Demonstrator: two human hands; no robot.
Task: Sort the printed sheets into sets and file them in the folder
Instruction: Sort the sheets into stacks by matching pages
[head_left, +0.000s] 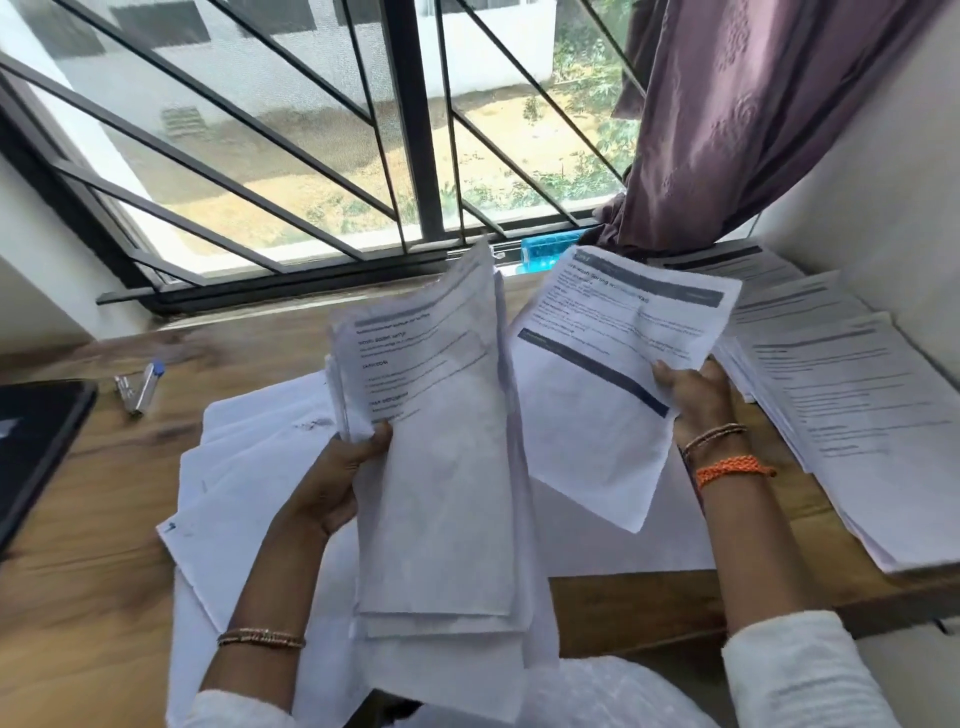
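My left hand (340, 480) grips a thick bundle of printed sheets (436, 441), held upright over the desk with its thumb on the front page. My right hand (693, 397) pinches a single printed sheet (608, 364) by its right edge, held just right of the bundle. Several loose white sheets (249, 467) lie fanned out on the wooden desk (93, 545) beneath the bundle. Sorted piles of printed sheets (841, 410) lie overlapping along the desk's right side, right next to my right hand. No folder is clearly visible.
A dark tablet or laptop (36, 436) sits at the left desk edge, with a stapler and a pen (140, 387) beside it. A barred window (322, 156), a blue box (545, 252) on the sill and a purple curtain (753, 114) stand behind the desk.
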